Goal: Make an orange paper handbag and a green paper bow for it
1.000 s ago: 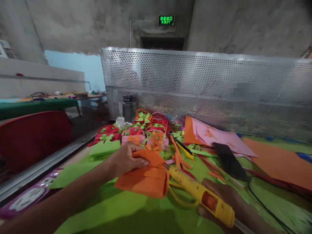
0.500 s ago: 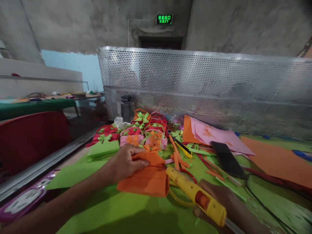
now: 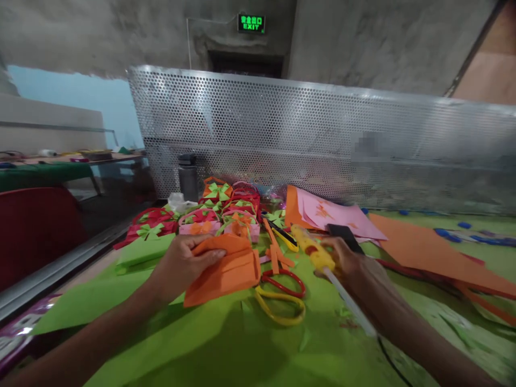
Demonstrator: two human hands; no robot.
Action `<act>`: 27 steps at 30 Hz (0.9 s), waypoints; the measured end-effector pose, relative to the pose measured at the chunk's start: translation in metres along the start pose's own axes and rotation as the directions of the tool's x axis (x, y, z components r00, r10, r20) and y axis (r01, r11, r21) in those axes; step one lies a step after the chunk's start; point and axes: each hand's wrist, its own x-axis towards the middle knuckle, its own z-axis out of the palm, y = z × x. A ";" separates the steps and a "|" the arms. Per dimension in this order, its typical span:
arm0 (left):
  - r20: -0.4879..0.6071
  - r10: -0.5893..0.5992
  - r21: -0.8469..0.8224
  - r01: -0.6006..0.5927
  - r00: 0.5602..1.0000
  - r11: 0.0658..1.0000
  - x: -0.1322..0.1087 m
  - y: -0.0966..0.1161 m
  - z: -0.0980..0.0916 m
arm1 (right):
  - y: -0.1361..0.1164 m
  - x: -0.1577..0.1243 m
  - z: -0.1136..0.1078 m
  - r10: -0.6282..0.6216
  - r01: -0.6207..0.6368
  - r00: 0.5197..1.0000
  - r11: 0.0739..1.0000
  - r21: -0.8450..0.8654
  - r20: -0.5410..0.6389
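My left hand (image 3: 187,263) pinches an orange folded paper bag (image 3: 226,271) between thumb and fingers, its side fold facing right. A yellow hot glue gun (image 3: 316,250) is in my right hand (image 3: 342,260), with a clear glue stick (image 3: 350,303) sticking out of its back end. The gun is apart from the bag, up and to the right. Between the two lie scissors with one red and one yellow handle loop (image 3: 282,309), and orange paper strips (image 3: 278,255). Finished small paper bags with bows (image 3: 205,220) stand behind my left hand.
A black phone (image 3: 344,236) lies behind my right hand, beside pink paper sheets (image 3: 338,212). An orange sheet (image 3: 435,252) is at right. Folded green paper (image 3: 145,252) lies at left. A dark bottle (image 3: 187,177) stands before the perforated metal partition (image 3: 250,118).
My right hand has drawn the glue gun away from the orange bag, to the right and farther back. The bag stays in my left hand. The whole view has shifted to the right.
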 end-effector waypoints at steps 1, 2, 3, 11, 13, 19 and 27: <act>-0.026 -0.022 -0.007 0.021 0.999 1.000 -0.001 -0.001 0.003 | 0.003 0.003 -0.003 0.036 -0.037 0.999 0.998 -0.055 -0.020; -0.043 -0.042 -0.011 0.041 0.998 0.999 -0.002 -0.002 0.006 | 0.005 0.006 -0.005 0.073 -0.077 0.996 0.992 -0.104 -0.042; -0.050 -0.063 -0.017 0.062 0.997 0.998 -0.003 -0.003 0.009 | 0.005 0.008 -0.007 0.081 -0.086 0.996 0.987 -0.134 -0.041; -0.053 -0.128 -0.152 0.119 0.990 0.981 -0.013 -0.015 0.027 | -0.004 -0.005 0.017 -0.065 0.076 0.995 0.984 -0.160 0.072; -0.032 -0.136 -0.133 0.130 0.990 0.983 -0.016 -0.019 0.031 | 0.001 -0.014 0.030 -0.110 0.118 0.992 0.979 -0.164 0.056; 0.033 -0.177 -0.223 0.180 0.984 0.958 -0.021 -0.025 0.039 | 0.016 -0.035 0.056 -0.074 0.095 0.993 0.970 -0.224 0.096; 0.089 -0.138 -0.161 0.151 0.986 0.975 -0.031 -0.013 0.045 | -0.010 -0.018 0.012 -0.076 0.076 0.997 0.995 0.069 -0.010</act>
